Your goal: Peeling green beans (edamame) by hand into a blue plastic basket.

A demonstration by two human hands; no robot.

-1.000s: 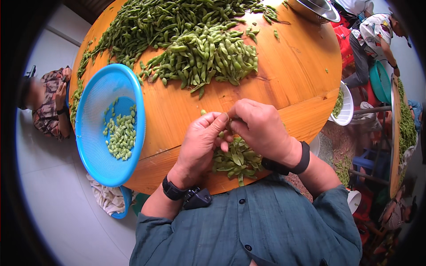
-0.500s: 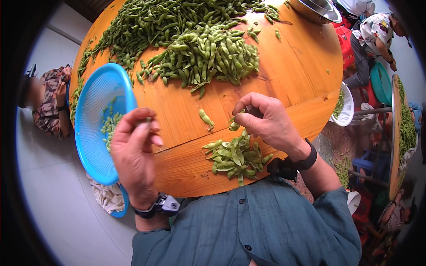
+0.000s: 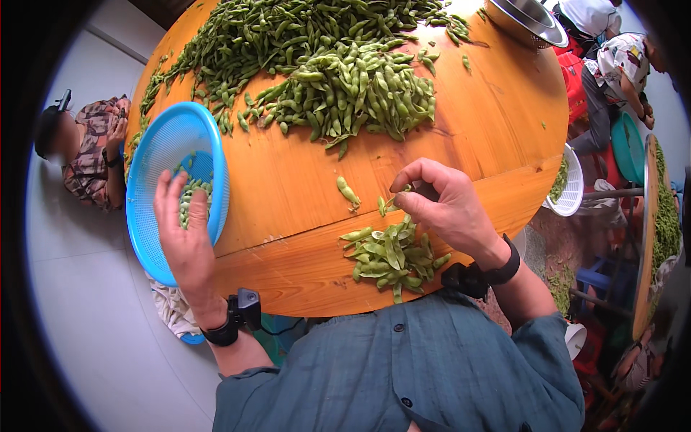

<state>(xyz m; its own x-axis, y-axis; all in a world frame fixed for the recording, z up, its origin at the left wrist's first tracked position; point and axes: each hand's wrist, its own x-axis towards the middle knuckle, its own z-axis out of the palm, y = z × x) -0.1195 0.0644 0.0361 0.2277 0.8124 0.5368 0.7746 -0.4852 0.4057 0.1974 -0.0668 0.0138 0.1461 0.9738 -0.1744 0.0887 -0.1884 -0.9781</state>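
Note:
My left hand (image 3: pixel 183 237) is over the near rim of a blue plastic colander (image 3: pixel 151 155), fingers spread with nothing visible in them. Shelled green beans (image 3: pixel 193 198) lie inside the colander. Above the table, my right hand (image 3: pixel 443 205) pinches a green soybean pod (image 3: pixel 387 206) between thumb and forefinger. Below that hand lies a small heap of opened, flattened pods (image 3: pixel 392 255). One single pod (image 3: pixel 348 193) rests by itself to the left of the right hand. Farther off, a large pile of full pods (image 3: pixel 353 90) covers the far part of the table.
The round wooden table (image 3: pixel 497 122) has a metal bowl (image 3: pixel 529 21) at its far right edge. A white basket (image 3: pixel 568 183) with green stuff stands beyond the right edge. Other people sit at left and far right, near another table (image 3: pixel 643 245) heaped with green.
My left hand has moved left from above the table to the colander, and its closed fingers have spread. My right hand still pinches a pod. The view has shifted slightly.

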